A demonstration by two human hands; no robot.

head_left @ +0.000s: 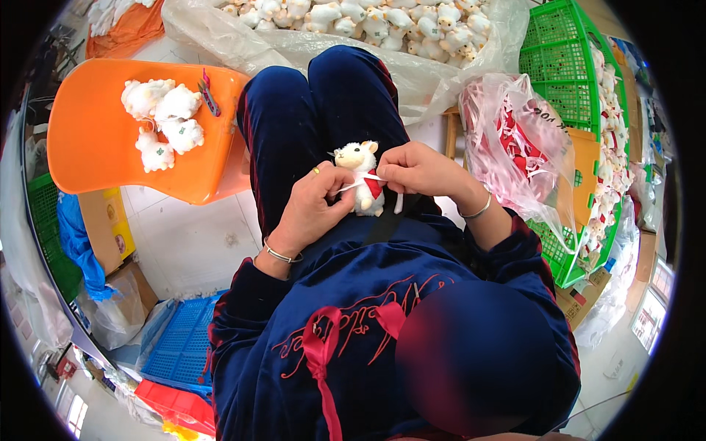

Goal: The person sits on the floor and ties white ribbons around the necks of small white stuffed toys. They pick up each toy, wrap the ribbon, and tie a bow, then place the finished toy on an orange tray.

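A small white plush animal (356, 156) rests upright on my lap, its head toward my knees. A red piece of cloth (373, 186) lies on its front, with a white ribbon (358, 183) across it. My left hand (318, 200) is closed at the toy's left side, its fingers pinching one end of the ribbon. On the other side my right hand (424, 173) pinches the ribbon near the red cloth, and a loose white end hangs below it. The fingertips partly hide the ribbon's crossing.
Several white plush toys (176, 104) and small snips (209, 97) lie on an orange chair (81, 140) at left. A plastic-lined heap of plush toys (375, 22) is ahead. At right are a bag of red pieces with ribbons (515, 140) and green crates (559, 44).
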